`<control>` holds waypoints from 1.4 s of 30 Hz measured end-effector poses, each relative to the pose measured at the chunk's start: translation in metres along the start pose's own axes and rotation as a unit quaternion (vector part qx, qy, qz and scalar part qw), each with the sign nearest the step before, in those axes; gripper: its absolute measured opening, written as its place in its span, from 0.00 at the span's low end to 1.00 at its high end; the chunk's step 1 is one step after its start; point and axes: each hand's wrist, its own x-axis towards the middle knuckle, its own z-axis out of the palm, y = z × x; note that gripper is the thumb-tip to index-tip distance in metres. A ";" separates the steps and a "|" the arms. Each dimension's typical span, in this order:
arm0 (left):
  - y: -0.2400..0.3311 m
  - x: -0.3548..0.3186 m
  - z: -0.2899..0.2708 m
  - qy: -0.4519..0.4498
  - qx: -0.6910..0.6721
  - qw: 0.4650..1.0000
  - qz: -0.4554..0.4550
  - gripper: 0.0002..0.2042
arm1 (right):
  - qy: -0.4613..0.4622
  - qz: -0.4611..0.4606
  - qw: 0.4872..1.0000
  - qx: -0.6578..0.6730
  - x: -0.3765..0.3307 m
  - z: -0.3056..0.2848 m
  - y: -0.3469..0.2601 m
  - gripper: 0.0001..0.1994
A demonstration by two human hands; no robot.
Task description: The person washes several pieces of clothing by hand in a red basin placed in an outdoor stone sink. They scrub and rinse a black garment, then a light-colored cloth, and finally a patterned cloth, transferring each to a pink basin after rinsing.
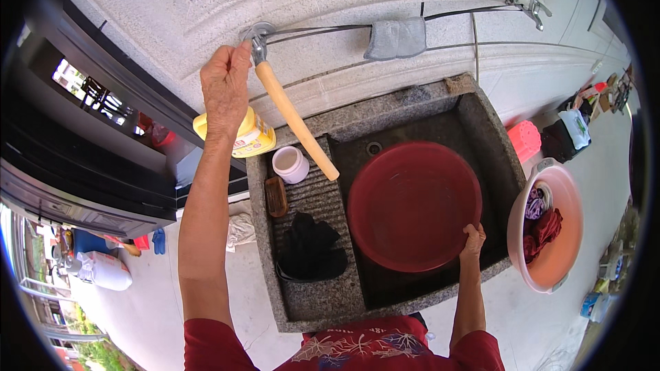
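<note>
My left hand (225, 86) is raised to the wall, its fingertips on a metal fitting (257, 36) from which a wooden handle (295, 120) slants down over the sink. My right hand (473, 240) grips the near rim of a large red basin (412, 205), which sits tilted in the deep side of a grey stone sink (419, 99). A black cloth (311, 246) lies on the ribbed washboard side, below a brown brush (276, 196) and a white cup (290, 163).
A yellow bottle (253, 136) stands at the sink's far left corner. A grey cloth (396, 38) hangs on a wire along the wall. A pink tub (550, 227) holding coloured laundry stands right of the sink, with a pink stool (524, 139) behind it.
</note>
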 end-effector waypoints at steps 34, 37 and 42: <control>-0.096 -0.381 -0.039 -0.230 0.358 0.854 -0.299 0.28 | -0.231 -0.435 0.701 -0.516 -0.140 0.159 0.030 0.22; -0.090 -0.384 -0.033 -0.225 0.271 0.896 -0.269 0.22 | -0.384 -0.446 0.670 -0.453 -0.171 0.224 0.070 0.19; -0.039 -0.412 -0.047 -0.176 0.169 0.959 -0.141 0.17 | -0.523 -0.176 0.578 -0.601 -0.190 0.259 0.100 0.19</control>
